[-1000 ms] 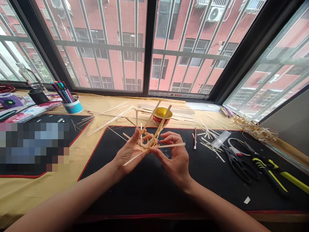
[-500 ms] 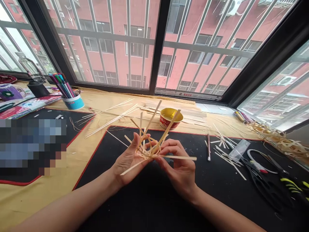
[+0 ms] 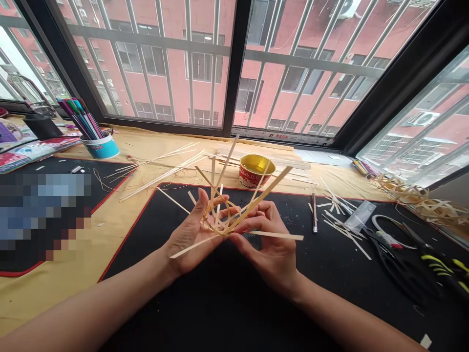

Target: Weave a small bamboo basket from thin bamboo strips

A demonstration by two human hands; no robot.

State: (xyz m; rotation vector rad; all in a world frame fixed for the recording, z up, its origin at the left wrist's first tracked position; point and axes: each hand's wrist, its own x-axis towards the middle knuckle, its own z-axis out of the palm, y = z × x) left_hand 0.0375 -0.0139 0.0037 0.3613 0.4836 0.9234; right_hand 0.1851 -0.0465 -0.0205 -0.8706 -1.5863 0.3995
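A small, partly woven piece of thin bamboo strips [image 3: 229, 226] is held over the black mat [image 3: 176, 313], its loose ends sticking out upward and sideways. My left hand [image 3: 192, 239] cradles it from the left and below, thumb raised along its side and fingers curled behind. From the right, my right hand [image 3: 273, 239] pinches a strip near the lower right edge of the weave between thumb and fingers. One pale strip end runs out to the right past the right hand's fingers. Another points down over the left palm.
Behind the weave stands a red and gold bowl [image 3: 256, 171]. A pencil [image 3: 314, 213], cut strips [image 3: 344, 227], a clear plastic piece [image 3: 361, 216] and black pliers [image 3: 392, 264] lie right. Long strips [image 3: 164, 173] and a pen cup [image 3: 99, 145] are left. A blurred patch covers the far left.
The view has shifted slightly. My right fingers have bent a wide strip further to the right and closed nearer the weave. The left hand keeps its hold.
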